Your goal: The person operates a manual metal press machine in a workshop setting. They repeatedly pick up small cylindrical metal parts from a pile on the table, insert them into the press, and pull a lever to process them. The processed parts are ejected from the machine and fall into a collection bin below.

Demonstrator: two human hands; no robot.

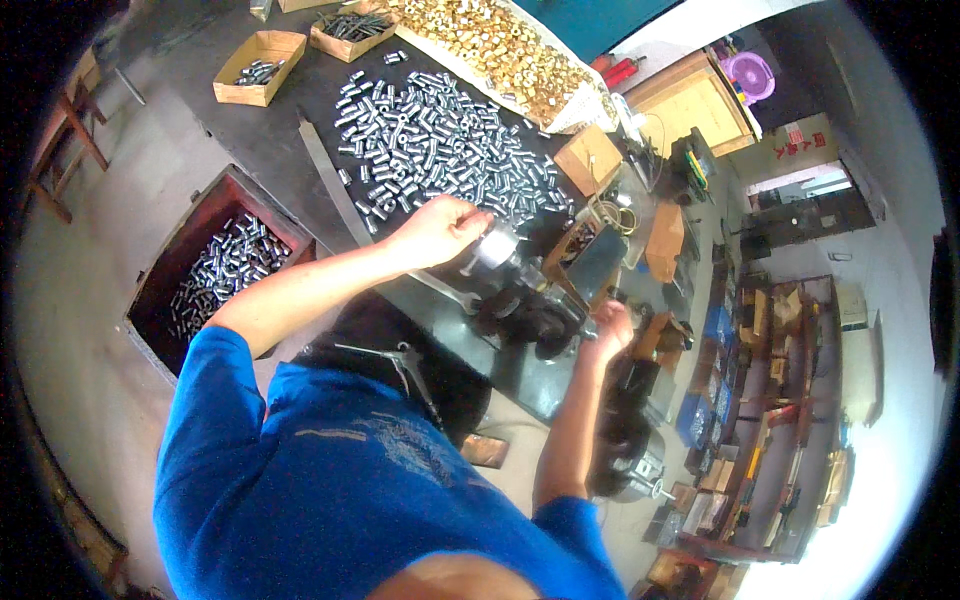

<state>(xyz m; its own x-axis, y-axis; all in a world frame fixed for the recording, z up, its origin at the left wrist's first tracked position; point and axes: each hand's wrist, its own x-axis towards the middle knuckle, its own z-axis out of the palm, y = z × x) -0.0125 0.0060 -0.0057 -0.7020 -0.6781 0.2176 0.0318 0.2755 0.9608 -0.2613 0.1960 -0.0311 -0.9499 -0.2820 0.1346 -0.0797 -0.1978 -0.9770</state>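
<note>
Just beside a chuck (496, 247), left hand (443, 232) is held, fingers bunched; a handle (590, 336) is clasped by right hand (611, 328)

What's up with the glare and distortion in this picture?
In the head view, glare washes out the lower right, the fisheye lens bows the shelving, the silver metal pieces catch bright highlights, and the crate is darker inside.

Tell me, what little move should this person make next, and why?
Probably ease the left hand back from the round metal chuck: its fingertips sit right by it, and the right hand is toward the other end of the dark machine, so any turning could nip them.
</note>
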